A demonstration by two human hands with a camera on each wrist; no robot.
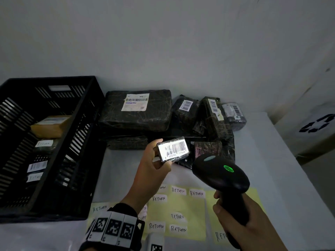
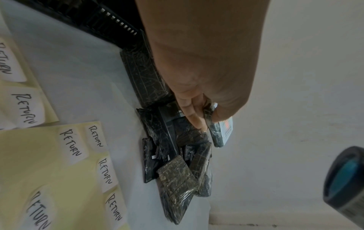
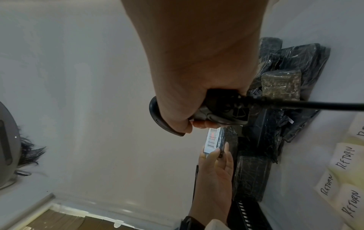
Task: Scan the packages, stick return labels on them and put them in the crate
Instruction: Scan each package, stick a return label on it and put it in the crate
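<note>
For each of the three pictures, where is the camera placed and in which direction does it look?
Head: worn on the head, looks down at the table; shows left hand and right hand.
Left wrist: looks along the left hand at the small package it holds.
Right wrist: looks along the right hand gripping the scanner.
Shared: all three show the small package and the RETURN labels.

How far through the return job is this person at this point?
Done: a few packages lie in the crate, two showing RETURN labels. In hand: the left hand holds a small package under the scanner gripped by the right hand. Left: label it, then the pile behind.
</note>
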